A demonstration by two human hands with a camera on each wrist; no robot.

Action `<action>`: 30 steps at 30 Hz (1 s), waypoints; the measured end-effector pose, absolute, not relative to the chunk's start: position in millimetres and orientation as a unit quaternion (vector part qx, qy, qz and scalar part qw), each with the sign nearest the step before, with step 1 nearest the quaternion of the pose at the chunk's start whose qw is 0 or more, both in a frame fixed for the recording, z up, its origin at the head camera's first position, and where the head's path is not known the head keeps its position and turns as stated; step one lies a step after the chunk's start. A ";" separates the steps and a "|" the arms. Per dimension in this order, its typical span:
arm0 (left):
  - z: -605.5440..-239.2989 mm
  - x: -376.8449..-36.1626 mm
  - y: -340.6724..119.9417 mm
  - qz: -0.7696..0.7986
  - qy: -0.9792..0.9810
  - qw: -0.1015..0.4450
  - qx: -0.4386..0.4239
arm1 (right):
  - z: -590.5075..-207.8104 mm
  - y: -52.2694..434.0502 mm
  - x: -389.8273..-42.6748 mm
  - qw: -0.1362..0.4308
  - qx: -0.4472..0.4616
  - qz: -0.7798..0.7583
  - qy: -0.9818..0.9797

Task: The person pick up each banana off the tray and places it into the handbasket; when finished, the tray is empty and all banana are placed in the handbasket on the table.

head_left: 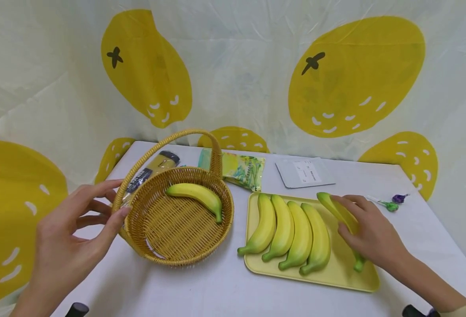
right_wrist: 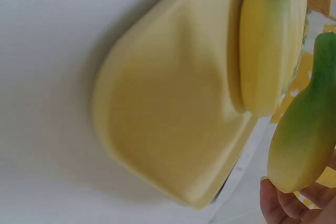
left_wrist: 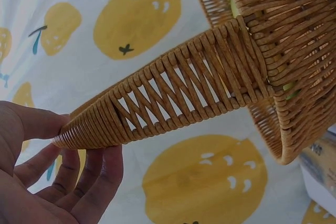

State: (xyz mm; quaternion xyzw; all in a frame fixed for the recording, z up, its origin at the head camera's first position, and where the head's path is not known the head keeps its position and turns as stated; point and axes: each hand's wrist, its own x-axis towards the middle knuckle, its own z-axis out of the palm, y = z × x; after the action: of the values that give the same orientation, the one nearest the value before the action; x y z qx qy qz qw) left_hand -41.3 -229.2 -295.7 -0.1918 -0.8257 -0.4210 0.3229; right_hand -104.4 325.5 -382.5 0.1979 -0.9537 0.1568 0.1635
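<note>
My left hand (head_left: 74, 224) pinches the handle (left_wrist: 173, 90) of a round wicker basket (head_left: 181, 262), thumb on one side and fingers on the other. The basket leans toward me, and one yellow banana (head_left: 197, 193) with green ends lies inside at the back. Over the right part of a pale yellow tray (head_left: 347, 281), my right hand (head_left: 375, 233) grips another banana (right_wrist: 302, 129) by its sides. In the right wrist view this banana hangs above the tray, apart from it. Several more bananas (head_left: 286, 229) lie side by side across the tray's left and middle.
Behind the basket lie a dark-and-tan packet (head_left: 161, 163) and a green-yellow bag (head_left: 242, 169). A grey-white pouch (head_left: 306, 172) sits behind the tray. Two wrapped lollipops, one green (head_left: 391, 206) and one purple (head_left: 399, 198), rest at the right. A patterned curtain (head_left: 240, 66) closes off the back.
</note>
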 end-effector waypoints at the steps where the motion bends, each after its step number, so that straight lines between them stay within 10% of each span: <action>1: -295.5 -41.4 -229.1 -0.420 -0.826 0.323 -0.191 | -380.0 323.6 -105.0 0.162 0.199 0.156 -0.954; 30: -296.7 -42.1 -228.0 -0.422 -0.822 0.329 -0.193 | -324.6 249.0 -122.8 0.179 0.320 0.148 -0.919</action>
State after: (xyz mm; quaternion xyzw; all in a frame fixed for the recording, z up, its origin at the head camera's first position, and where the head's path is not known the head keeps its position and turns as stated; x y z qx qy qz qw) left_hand -42.1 -228.0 -296.7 -0.1925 -0.8224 -0.4222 0.3292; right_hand -122.8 249.0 -324.6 0.3201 -0.9185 0.1482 0.1788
